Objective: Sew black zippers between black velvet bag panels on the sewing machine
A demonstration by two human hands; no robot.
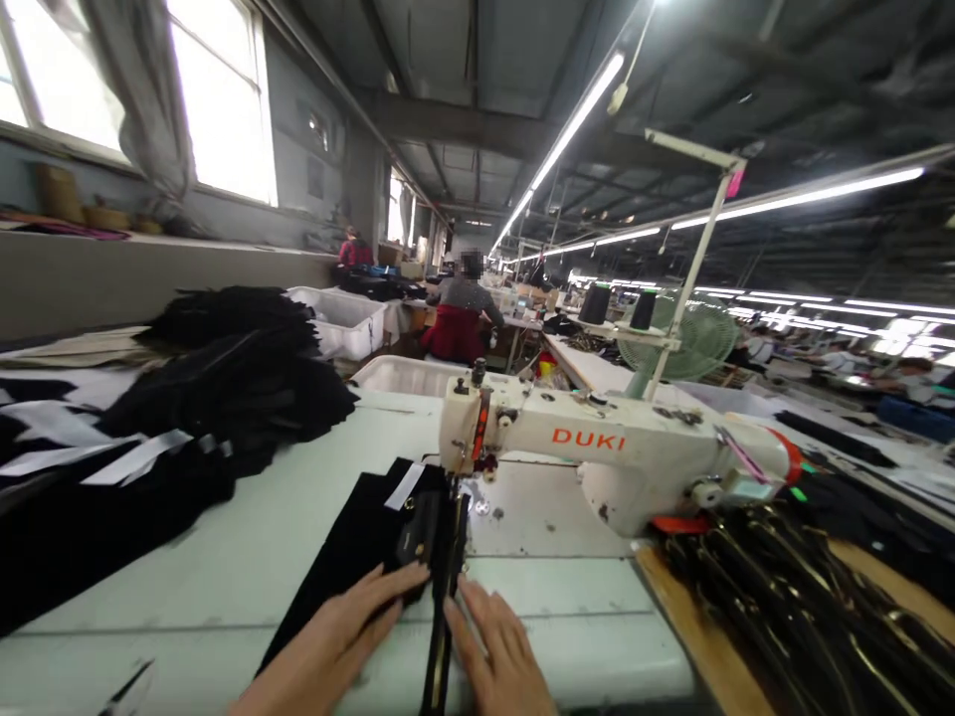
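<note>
Fabric pieces (246, 388), black and loosely heaped, are piled on the table (290, 497) ahead and to the left of the hands. Nearer, a black panel (339, 547) is spread slantwise, its near part partly covered by the left hand (335, 636). That hand is held unclenched, its fingers stretched forward and laid on the dark cloth; nothing is seen gripped. Between the hands a narrow black strip with a gold line (439, 656) is laid lengthwise, its long axis pointed almost straight ahead, away from the wrists and towards the presser-foot area (453, 484). Its right edge is touched by the thumb of the right hand (503, 651), so the strip is set nearer to that hand, whose fingers are spread flat; whether it is lightly pinched cannot be told. Ahead and to the right, the sewing machine (552, 428) is placed, and farther right gold-lined black strips (783, 597) are heaped.
</note>
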